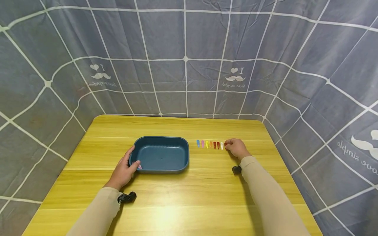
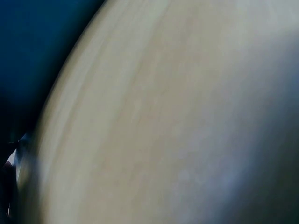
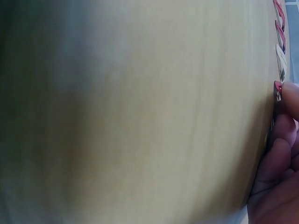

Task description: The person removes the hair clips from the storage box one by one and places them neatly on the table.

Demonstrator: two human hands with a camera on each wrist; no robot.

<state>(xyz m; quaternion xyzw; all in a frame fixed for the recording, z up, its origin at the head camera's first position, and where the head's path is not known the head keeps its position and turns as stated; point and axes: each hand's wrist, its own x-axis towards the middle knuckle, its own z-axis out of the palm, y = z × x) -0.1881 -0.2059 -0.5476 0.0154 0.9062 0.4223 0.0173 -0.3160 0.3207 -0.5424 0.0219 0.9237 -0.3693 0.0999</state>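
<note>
A row of snap hair clips lies on the table: a blue clip (image 1: 198, 143), a pink clip (image 1: 202, 144), a yellow clip (image 1: 207, 144), an orange clip (image 1: 211, 145), two red clips and a white clip (image 1: 222, 146). At its right end my right hand (image 1: 236, 148) pinches another red hair clip (image 3: 278, 86), mostly covered by the fingers. My left hand (image 1: 124, 168) grips the left side of a dark blue plastic bin (image 1: 186, 168), thumb over the rim. Beside that thumb, in the bin's near left corner, shows a pink hair clip (image 1: 140, 167).
The wooden table (image 1: 192, 203) has rounded far corners. A grey curtain (image 1: 165, 42) with white grid lines surrounds its back and sides. Both wrists wear a small black camera. The left wrist view is blurred, showing mostly table and part of the bin.
</note>
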